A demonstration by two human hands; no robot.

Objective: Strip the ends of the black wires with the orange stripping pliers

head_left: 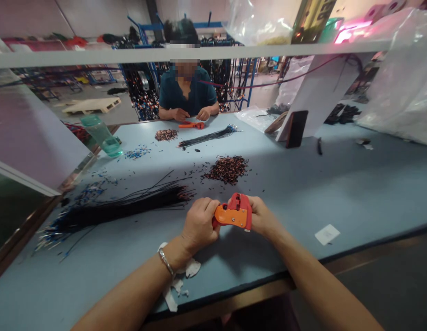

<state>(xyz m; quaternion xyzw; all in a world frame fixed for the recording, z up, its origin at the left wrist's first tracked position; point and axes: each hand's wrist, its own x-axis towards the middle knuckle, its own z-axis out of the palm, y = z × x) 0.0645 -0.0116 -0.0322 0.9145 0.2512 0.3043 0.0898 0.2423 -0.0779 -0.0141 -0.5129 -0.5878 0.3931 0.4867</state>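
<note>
My right hand (263,217) is wrapped round a red and orange crimping tool (235,212), held just above the blue table (337,188). My left hand (199,224) is closed in a pinch against the tool's left end; what its fingers hold is too small to make out. A bundle of black wires (127,207) lies to the left of my hands. Just beyond the tool sits a heap of small copper-coloured terminals (228,168).
Across the table sits another person (187,94) with an orange tool (191,124), a wire bundle (209,136) and a small terminal pile (166,134). A green bottle (102,134) stands far left. A dark phone (296,128) leans on a white support. White paper scraps (180,280) lie under my left wrist.
</note>
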